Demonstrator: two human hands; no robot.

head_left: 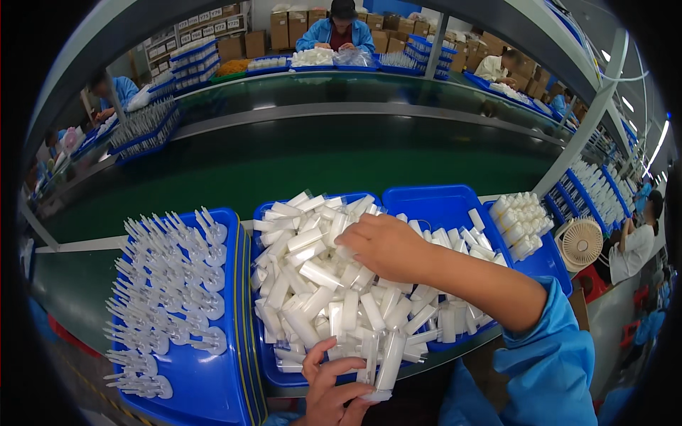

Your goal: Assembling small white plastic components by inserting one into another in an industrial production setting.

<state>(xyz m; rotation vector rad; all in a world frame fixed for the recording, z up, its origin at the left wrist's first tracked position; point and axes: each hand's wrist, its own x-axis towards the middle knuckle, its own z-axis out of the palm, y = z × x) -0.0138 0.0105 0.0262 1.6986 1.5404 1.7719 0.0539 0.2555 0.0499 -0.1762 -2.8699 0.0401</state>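
Mostly mid-sorting, judging from the heap. Centre of the frame: a blue tray (264,213) piled with loose white tubes (320,284), lying every way. Right hand (383,245) reaching in from the lower right, blue sleeve (547,355) pushed back, resting palm-down on the upper part of the heap; fingers curled into the tubes, but whether closed on one, cannot tell. Left hand (334,390) at the bottom edge, fingers narrow and pinched around an upright tube (389,363) at the near rim of the tray. Left of centre: a second blue tray (206,390) carrying rows of white nozzle pieces (170,284), set upright and orderly. Right of centre: another blue tray (440,202), part filled with tubes, and beyond it a neat stack of tubes (522,220). Beyond the trays, a green conveyor (284,163). Upper centre: another person in blue (339,28) at the far bench. By these signs, much left: the centre heap large and unsorted, only the left rows and right stack looking arranged.
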